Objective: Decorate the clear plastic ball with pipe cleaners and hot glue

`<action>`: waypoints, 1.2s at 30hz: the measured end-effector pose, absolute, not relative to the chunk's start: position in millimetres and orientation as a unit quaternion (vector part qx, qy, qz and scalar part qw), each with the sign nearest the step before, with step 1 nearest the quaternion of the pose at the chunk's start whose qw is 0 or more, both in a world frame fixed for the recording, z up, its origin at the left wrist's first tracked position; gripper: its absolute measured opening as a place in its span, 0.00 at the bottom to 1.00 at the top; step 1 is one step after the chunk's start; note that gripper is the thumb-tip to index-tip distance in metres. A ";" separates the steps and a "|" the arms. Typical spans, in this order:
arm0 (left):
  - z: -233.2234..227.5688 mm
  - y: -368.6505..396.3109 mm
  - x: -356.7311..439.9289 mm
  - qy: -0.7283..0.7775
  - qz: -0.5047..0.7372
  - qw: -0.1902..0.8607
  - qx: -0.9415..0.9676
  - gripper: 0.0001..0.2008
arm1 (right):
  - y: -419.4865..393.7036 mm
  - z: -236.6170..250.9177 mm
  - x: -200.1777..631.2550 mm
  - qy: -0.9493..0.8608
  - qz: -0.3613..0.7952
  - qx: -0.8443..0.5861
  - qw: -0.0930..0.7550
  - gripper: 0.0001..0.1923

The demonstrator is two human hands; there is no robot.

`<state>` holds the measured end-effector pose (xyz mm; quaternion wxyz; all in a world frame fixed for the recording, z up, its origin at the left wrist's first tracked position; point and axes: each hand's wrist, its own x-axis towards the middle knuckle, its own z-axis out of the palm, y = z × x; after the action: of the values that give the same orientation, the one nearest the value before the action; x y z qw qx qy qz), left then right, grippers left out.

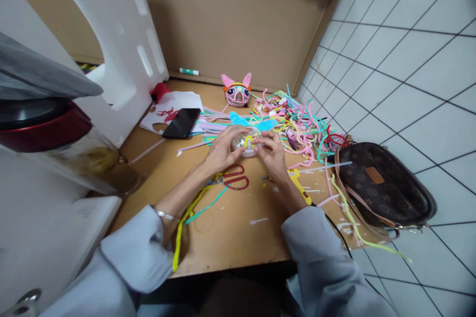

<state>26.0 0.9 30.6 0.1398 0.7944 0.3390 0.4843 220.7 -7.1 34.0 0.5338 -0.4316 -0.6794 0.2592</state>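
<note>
Both hands are around a clear round plastic piece (241, 151) with blue fuzzy ears (267, 124) and a bent yellow pipe cleaner (248, 140) on its front. My left hand (222, 150) grips its left side. My right hand (271, 151) has its fingers closed at the right side, by the yellow piece; whether the fingertips pinch anything small is hidden. Red-handled scissors (238, 184) lie just below my left hand. Under my right wrist rests a yellow glue gun (300, 189). Behind stands a pink animal head (237, 95) with pointed ears.
Tangled pipe cleaners (305, 129) spread at the back right, beside a brown patterned bag (386, 183). A black phone (182, 123) lies on paper at the left. A lidded glass jar (85, 158) stands near a white plastic panel (130, 25). Cardboard (238, 20) walls the back.
</note>
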 end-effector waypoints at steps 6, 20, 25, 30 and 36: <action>31.5 -0.4 26.5 0.338 0.489 0.135 0.793 0.16 | -6.8 33.6 220.9 -0.682 0.253 -0.441 0.526 0.07; 28.4 2.4 24.4 0.344 0.483 0.155 0.790 0.16 | -7.5 34.5 219.2 -0.680 0.242 -0.453 0.523 0.08; 31.5 0.3 24.6 0.349 0.477 0.158 0.791 0.15 | -9.1 37.4 217.7 -0.673 0.248 -0.461 0.522 0.08; 32.2 1.1 24.2 0.351 0.476 0.164 0.790 0.16 | -8.8 39.8 219.6 -0.669 0.277 -0.456 0.518 0.08; 30.0 2.9 23.9 0.348 0.482 0.170 0.786 0.16 | -8.4 39.7 221.3 -0.673 0.285 -0.451 0.512 0.10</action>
<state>23.9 2.9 30.0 0.1699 0.7857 0.3485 0.4820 221.3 -8.4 39.7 0.5119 -0.4510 -0.6733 0.2849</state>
